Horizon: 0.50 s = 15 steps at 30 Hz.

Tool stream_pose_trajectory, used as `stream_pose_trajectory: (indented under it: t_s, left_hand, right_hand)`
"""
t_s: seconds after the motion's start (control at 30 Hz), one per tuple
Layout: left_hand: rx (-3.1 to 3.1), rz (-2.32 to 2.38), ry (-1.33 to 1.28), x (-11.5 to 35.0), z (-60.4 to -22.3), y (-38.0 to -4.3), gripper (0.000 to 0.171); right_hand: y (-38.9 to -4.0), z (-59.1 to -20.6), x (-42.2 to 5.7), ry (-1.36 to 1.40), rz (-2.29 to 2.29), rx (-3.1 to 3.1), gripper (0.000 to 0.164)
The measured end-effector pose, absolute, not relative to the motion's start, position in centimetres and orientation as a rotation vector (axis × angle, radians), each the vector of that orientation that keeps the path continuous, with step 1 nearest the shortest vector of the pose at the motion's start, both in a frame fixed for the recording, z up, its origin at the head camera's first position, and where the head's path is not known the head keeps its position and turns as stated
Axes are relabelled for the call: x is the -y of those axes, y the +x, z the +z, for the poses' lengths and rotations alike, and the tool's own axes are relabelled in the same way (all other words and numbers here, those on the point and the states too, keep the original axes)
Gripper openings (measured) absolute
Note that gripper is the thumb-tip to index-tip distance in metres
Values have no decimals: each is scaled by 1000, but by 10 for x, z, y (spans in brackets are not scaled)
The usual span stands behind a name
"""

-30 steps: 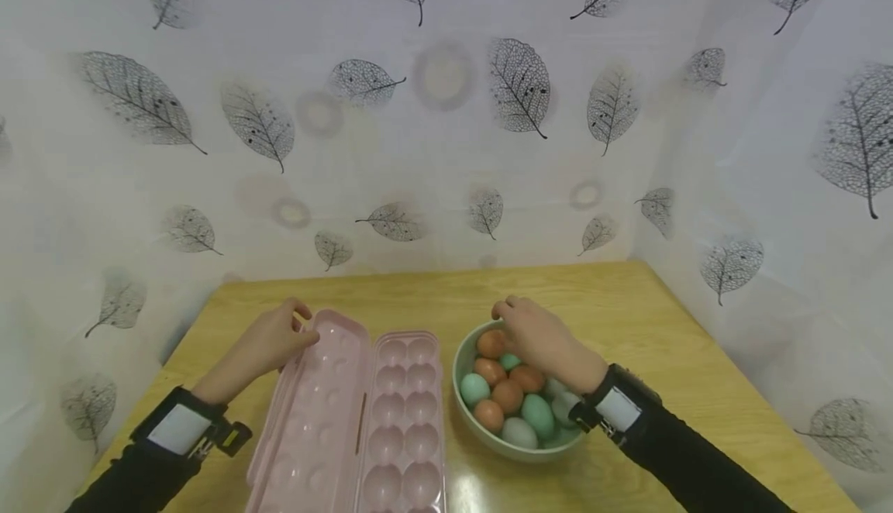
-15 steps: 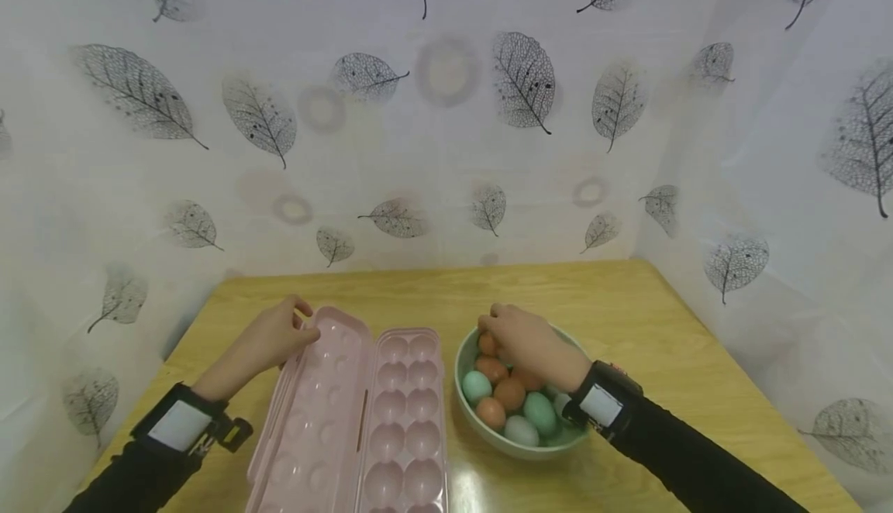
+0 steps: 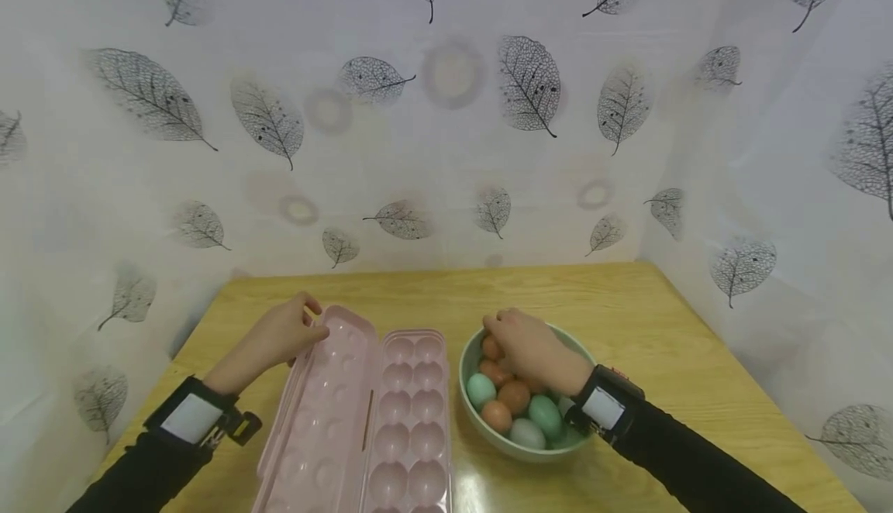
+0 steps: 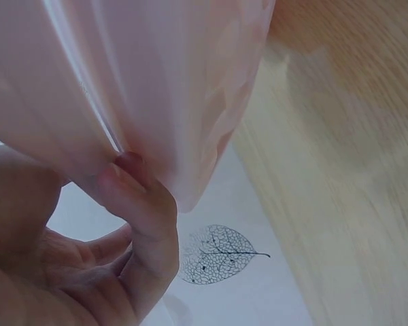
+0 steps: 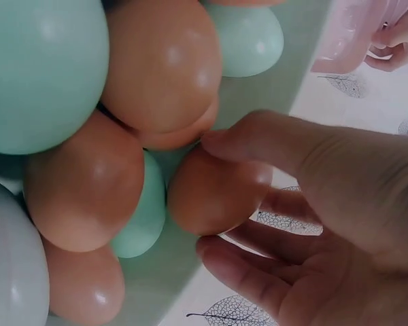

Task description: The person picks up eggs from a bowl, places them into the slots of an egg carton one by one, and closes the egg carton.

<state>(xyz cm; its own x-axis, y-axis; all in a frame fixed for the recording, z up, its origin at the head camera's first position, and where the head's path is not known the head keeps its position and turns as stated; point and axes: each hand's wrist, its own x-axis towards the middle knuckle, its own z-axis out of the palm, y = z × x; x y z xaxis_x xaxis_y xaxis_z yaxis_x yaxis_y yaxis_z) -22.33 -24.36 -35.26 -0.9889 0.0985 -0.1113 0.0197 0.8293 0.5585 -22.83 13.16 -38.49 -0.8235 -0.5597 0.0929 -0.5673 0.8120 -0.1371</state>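
My left hand [image 3: 279, 335] pinches the far-left rim of the raised lid [image 3: 324, 412] of a pink plastic egg carton. The left wrist view shows finger and thumb at the lid's edge [image 4: 115, 88]. To the lid's right lies the carton's base [image 3: 408, 404], its visible cups holding nothing. My right hand [image 3: 533, 346] reaches into a pale green bowl [image 3: 523, 455] of brown, green and grey-white eggs. In the right wrist view its thumb and fingers close round a brown egg [image 5: 214, 190] by the bowl's wall; other eggs lie against each other beside it.
A wooden table [image 3: 432, 292] carries the carton and bowl, with the bowl just right of the carton. Behind and at both sides stands a white sheet [image 3: 446, 149] printed with dark leaves. Each forearm wears a strapped-on wrist camera [image 3: 191, 416].
My right hand has moved left and down within the bowl onto the brown egg near its far-left rim. My left hand keeps its hold on the lid; the head view shifts slightly.
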Motion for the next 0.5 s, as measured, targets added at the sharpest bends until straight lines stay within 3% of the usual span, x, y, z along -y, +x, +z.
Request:
stream_pose_trajectory:
  t_s: [0.37,0.5]
  left_hand:
    - [-2872,874,74,242,-353,-223,44]
    - [-2874,865,66,242,-353,-223,44]
  right_hand:
    - [-234,-381,-135,775,467,3084,49]
    - [-236,-379,-135,768,407,3056,36]
